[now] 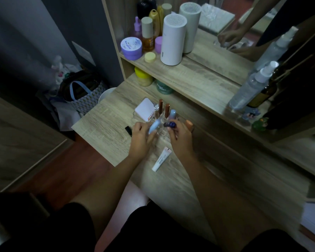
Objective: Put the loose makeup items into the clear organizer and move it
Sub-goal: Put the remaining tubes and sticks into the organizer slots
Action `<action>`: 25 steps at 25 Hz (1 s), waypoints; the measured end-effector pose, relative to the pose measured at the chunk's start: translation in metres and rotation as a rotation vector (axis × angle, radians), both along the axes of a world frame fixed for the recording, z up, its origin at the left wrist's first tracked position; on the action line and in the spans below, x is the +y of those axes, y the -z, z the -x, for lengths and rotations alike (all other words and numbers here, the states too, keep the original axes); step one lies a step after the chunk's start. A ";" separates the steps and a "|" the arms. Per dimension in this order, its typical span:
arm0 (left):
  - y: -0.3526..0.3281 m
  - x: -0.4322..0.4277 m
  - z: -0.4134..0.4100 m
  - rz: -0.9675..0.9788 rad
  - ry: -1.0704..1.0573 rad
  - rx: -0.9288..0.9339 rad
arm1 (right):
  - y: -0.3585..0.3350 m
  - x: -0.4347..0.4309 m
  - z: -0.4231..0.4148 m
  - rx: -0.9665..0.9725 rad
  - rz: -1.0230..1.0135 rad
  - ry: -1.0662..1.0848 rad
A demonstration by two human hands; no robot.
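Dim, murky indoor light; corners fall into near black, especially lower left. Wide-angle bending curves the frame edges. Centre is slightly soft with motion blur.

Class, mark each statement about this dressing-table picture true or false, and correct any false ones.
1. The left hand holds a light blue tube. True.
2. The white tube stands inside the clear organizer. False: it lies on the table between the wrists.
3. The right hand holds a dark blue item. True.
4. The white cylinder sits on the floor. False: it stands on the shelf.
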State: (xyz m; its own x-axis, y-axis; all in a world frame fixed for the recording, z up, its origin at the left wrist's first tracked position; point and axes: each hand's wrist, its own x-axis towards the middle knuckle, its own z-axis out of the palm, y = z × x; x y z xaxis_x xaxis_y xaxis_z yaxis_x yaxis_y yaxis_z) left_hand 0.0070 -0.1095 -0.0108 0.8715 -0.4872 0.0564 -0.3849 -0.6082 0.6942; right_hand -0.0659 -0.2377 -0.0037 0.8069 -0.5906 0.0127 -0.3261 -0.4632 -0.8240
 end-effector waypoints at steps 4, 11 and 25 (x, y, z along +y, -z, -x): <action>-0.010 -0.011 -0.009 0.169 -0.016 0.072 | -0.002 0.002 0.001 -0.044 -0.037 0.047; -0.012 -0.025 -0.012 0.181 0.005 0.056 | -0.001 0.003 -0.002 0.005 0.007 0.045; -0.006 -0.031 -0.013 0.043 0.120 -0.273 | 0.002 -0.001 -0.011 0.053 0.005 0.066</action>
